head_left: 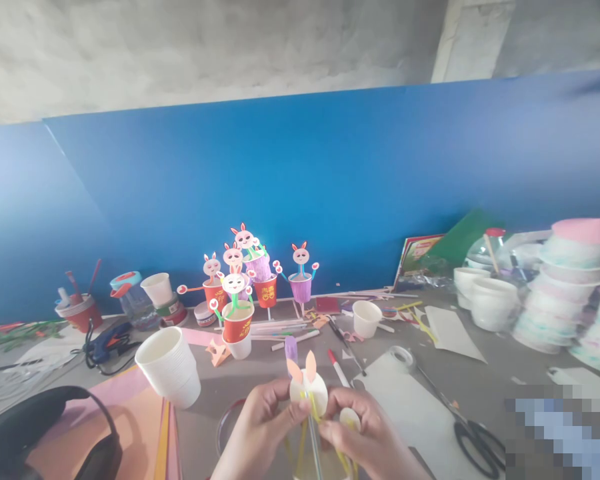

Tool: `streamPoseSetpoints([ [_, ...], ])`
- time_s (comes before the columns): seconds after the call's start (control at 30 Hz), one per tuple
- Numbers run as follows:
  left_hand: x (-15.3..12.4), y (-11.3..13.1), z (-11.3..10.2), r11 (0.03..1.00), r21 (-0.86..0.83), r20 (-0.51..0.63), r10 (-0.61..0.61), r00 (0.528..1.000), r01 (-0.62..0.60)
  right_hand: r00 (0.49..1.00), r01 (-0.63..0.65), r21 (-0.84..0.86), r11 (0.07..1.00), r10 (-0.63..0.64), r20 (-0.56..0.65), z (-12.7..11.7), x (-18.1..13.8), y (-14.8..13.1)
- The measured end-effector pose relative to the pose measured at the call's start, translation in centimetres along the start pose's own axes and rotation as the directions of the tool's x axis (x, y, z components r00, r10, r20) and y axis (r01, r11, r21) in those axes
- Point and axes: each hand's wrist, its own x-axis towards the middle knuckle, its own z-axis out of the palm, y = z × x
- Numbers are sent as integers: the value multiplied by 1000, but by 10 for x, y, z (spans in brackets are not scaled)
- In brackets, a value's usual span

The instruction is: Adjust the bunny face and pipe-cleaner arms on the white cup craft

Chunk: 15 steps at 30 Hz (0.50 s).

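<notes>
Low in the middle of the view, both hands are around a rabbit head of white paper disc (318, 391) with two pale orange ears at its top. My left hand (265, 417) pinches the disc's left side, its thumb pressed on the face turned to me. My right hand (353, 423) is closed at the right edge, where a yellow strip (303, 437) meets the disc. A thin pale stick (314, 443) runs down from the disc. A smaller white disc (350, 418) shows by my right fingers. Below, more yellow strips and a whitish cup are partly hidden.
Finished rabbit figures in red cups (237, 327) and a purple cup (301, 288) stand ahead. Stacked white cups (173, 373) and headphones (100, 427) are at left. Black scissors (480, 447), a tape roll (401, 357) and a red-capped marker (338, 368) lie at right.
</notes>
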Motion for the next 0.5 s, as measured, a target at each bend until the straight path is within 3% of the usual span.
streamPoseSetpoints([
  [0.33, -3, 4, 0, 1000, 6, 58, -1, 998, 1, 998, -67, 33, 997, 66, 19, -1, 0, 2],
  [0.5, -1, 4, 1, 999, 41, 55, 16, 998, -18, 999, -40, 21, 999, 40, 22, -2, 1, 6],
])
